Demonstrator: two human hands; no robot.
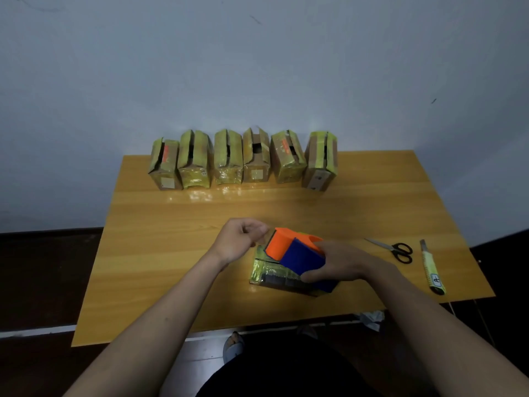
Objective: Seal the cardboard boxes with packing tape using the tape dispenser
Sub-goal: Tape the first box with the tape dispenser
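A small cardboard box wrapped in yellowish tape lies flat on the wooden table, near its front. Above it I hold an orange and blue tape dispenser. My right hand grips the dispenser's blue body. My left hand is just left of the orange end, its fingertips pinching the clear tape end coming off the dispenser.
Several taped cardboard boxes with open slits on top stand in a row at the table's far edge against the wall. Black-handled scissors and a yellow utility knife lie at the right.
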